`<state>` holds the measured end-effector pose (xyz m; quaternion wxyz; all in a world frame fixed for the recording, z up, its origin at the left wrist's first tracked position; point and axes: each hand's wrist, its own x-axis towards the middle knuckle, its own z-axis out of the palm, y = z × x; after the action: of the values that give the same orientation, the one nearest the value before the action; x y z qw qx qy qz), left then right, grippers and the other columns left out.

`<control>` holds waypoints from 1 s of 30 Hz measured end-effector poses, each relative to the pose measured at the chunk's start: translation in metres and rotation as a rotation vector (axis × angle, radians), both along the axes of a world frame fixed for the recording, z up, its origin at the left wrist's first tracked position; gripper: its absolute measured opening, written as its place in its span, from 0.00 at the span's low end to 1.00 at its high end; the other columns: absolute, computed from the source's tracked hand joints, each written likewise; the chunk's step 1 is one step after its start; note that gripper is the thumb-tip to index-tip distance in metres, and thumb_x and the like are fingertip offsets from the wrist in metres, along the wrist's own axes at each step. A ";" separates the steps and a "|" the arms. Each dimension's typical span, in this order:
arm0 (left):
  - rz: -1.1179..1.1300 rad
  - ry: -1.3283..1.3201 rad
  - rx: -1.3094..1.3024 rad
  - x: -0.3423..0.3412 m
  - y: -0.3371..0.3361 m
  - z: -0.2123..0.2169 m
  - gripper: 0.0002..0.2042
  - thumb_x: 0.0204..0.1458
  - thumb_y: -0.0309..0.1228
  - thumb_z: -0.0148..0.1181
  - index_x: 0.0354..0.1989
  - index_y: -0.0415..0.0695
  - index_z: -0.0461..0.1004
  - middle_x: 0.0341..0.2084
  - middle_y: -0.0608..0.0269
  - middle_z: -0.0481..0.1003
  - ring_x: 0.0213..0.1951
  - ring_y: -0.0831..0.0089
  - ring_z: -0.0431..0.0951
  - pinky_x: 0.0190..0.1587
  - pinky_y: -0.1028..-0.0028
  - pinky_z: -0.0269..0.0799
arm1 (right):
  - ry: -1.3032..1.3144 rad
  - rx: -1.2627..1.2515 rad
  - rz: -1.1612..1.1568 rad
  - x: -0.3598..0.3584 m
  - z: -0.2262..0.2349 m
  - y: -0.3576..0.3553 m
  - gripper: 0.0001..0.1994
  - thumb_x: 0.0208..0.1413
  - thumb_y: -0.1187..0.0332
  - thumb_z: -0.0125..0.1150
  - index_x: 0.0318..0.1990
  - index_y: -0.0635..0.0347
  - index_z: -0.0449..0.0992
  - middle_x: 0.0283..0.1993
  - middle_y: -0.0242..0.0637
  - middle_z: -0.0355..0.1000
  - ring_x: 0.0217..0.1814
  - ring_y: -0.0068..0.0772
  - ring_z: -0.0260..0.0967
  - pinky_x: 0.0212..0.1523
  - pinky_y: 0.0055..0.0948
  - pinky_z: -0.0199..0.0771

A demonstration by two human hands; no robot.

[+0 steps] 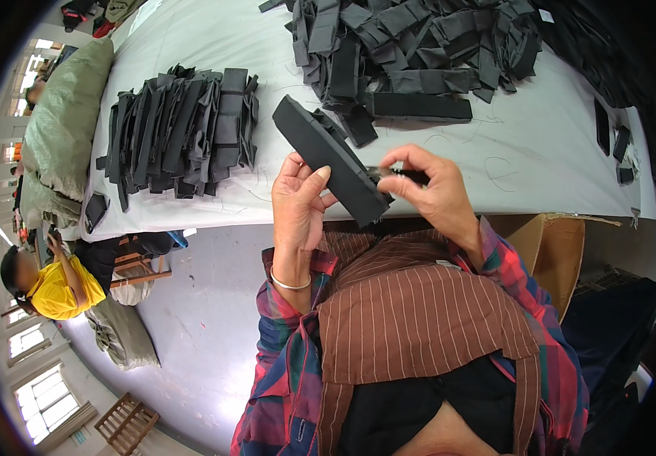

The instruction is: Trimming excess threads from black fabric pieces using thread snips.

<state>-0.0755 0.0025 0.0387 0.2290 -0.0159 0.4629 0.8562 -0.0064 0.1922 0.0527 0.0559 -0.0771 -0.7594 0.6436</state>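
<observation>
My left hand [300, 199] grips a long, folded black fabric piece [328, 159] with the thumb on top, holding it tilted above the table's near edge. Close by its right edge, my right hand [433, 190] is closed around small thread snips [380, 172] with a dark handle. Their metal part meets or nearly meets the fabric's edge; the tips are partly hidden. On the table's left lies a row of stacked black fabric pieces [180, 129]. Toward the far side spreads a loose heap of similar black pieces [419, 45].
The white-covered table [282, 83] has loose threads on it. Small dark objects [602, 129] lie at its right. A cardboard box [545, 251] stands below the near right edge. To the left are a large pale green sack [69, 114] and a seated person in yellow [69, 289].
</observation>
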 end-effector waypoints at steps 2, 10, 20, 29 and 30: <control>-0.002 0.003 0.011 0.001 0.001 0.000 0.13 0.54 0.19 0.54 0.47 0.40 0.66 0.42 0.60 0.74 0.40 0.75 0.77 0.38 0.71 0.79 | -0.032 0.065 0.031 0.004 -0.003 -0.002 0.13 0.45 0.61 0.72 0.32 0.59 0.77 0.21 0.34 0.71 0.20 0.23 0.59 0.22 0.23 0.61; 0.036 -0.065 0.104 0.003 0.010 -0.003 0.15 0.54 0.28 0.61 0.48 0.44 0.66 0.40 0.65 0.73 0.44 0.72 0.74 0.49 0.62 0.71 | 0.224 0.557 0.079 0.008 -0.002 -0.004 0.05 0.41 0.71 0.64 0.26 0.55 0.73 0.19 0.29 0.68 0.22 0.33 0.67 0.28 0.31 0.58; 0.154 0.043 0.067 0.003 0.005 -0.006 0.12 0.51 0.28 0.64 0.42 0.42 0.70 0.33 0.66 0.73 0.34 0.74 0.73 0.43 0.72 0.69 | 0.498 0.837 0.052 0.006 -0.013 -0.003 0.09 0.35 0.72 0.64 0.26 0.51 0.71 0.21 0.26 0.65 0.25 0.28 0.66 0.29 0.30 0.55; 0.214 0.189 0.011 0.010 0.007 0.006 0.13 0.52 0.23 0.60 0.46 0.38 0.70 0.37 0.62 0.74 0.39 0.73 0.75 0.47 0.73 0.70 | 0.224 0.520 0.054 0.002 0.004 0.009 0.10 0.45 0.65 0.68 0.35 0.54 0.76 0.30 0.27 0.75 0.27 0.29 0.69 0.31 0.29 0.61; 0.213 0.188 0.012 0.010 0.006 0.006 0.13 0.52 0.23 0.60 0.46 0.38 0.70 0.37 0.62 0.74 0.39 0.73 0.75 0.47 0.73 0.70 | 0.223 0.521 0.053 0.003 0.007 0.010 0.10 0.45 0.65 0.68 0.35 0.54 0.76 0.30 0.27 0.75 0.27 0.29 0.69 0.31 0.29 0.61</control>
<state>-0.0652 0.0088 0.0442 0.0923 0.0168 0.4731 0.8760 -0.0037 0.2019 0.0594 0.1402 0.0312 -0.8900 0.4327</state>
